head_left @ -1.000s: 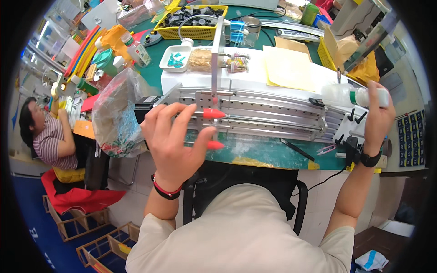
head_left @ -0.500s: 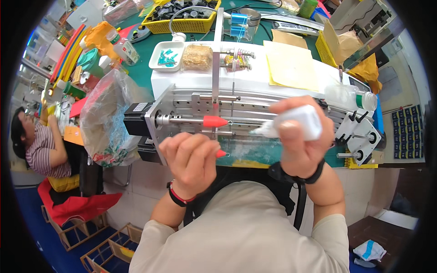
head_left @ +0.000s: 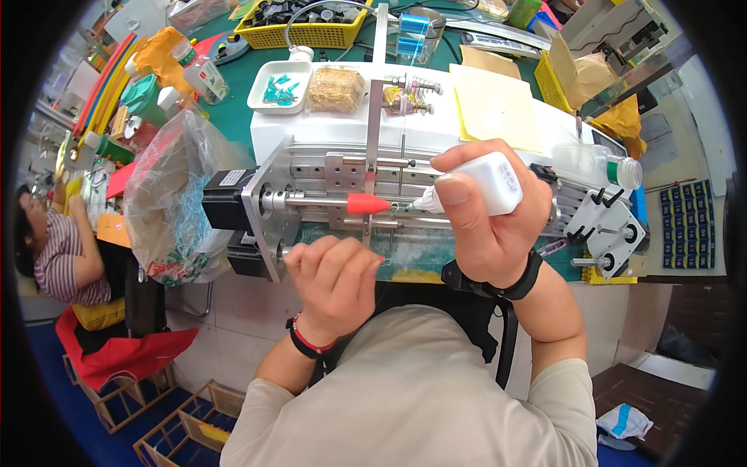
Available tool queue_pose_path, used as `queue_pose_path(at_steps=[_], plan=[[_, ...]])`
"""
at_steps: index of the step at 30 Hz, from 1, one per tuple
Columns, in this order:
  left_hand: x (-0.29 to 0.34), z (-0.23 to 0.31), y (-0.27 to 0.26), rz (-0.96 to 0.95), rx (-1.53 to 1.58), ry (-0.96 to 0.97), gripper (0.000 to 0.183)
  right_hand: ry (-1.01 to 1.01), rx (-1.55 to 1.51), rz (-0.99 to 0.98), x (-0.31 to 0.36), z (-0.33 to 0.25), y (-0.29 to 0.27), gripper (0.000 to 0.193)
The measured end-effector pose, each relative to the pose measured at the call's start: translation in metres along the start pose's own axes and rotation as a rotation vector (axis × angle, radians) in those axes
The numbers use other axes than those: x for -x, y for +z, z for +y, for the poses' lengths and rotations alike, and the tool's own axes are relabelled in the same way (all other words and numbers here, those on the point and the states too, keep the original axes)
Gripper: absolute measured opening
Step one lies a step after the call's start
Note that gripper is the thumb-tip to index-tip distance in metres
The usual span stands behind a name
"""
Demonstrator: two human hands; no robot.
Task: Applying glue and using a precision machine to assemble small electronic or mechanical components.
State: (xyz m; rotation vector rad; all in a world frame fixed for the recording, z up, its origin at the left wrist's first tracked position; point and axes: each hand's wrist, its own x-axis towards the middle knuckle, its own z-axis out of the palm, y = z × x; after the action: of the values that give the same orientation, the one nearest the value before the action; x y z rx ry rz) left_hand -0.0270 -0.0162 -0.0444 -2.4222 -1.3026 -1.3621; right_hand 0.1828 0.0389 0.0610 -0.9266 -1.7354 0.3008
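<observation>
White bottle (head_left: 500,185) moved nearer red cone (head_left: 366,204), held in right fingers (head_left: 468,154).

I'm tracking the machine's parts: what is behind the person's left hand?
A short length of silver metal shaft shows left of the left hand, and a small red pointed tip right of it. What lies between is covered.
</observation>
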Motion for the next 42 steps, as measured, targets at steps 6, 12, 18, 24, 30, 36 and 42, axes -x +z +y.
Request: queue_pose_path(at_steps=[6, 12, 18, 24, 30, 36, 42], plan=[[0.006, 0.012, 0.008, -0.026, 0.077, 0.026, 0.015, -0.037, -0.005, 0.011, -0.001, 0.000, -0.002, 0.026], [0.004, 0.016, 0.008, -0.018, 0.081, 0.040, 0.017, 0.055, -0.076, 0.012, 0.001, 0.002, 0.005, 0.024], [0.007, 0.016, 0.005, -0.015, 0.066, 0.027, 0.017, -0.005, -0.053, 0.041, 0.003, 0.001, -0.001, 0.022], [0.015, 0.012, -0.001, -0.039, 0.064, 0.014, 0.025, 0.089, -0.066, 0.038, 0.009, 0.000, -0.008, 0.018], [0.034, 0.000, -0.021, 0.026, -0.135, -0.089, 0.055, 0.187, -0.094, 0.112, 0.059, -0.014, -0.038, 0.023], [0.015, 0.015, -0.016, 0.000, -0.110, -0.026, 0.024, 0.213, -0.132, 0.017, 0.085, -0.004, -0.012, 0.020], [0.024, 0.006, -0.025, -0.029, -0.045, -0.157, 0.015, 0.179, -0.129, -0.022, 0.084, 0.000, 0.011, 0.021]])
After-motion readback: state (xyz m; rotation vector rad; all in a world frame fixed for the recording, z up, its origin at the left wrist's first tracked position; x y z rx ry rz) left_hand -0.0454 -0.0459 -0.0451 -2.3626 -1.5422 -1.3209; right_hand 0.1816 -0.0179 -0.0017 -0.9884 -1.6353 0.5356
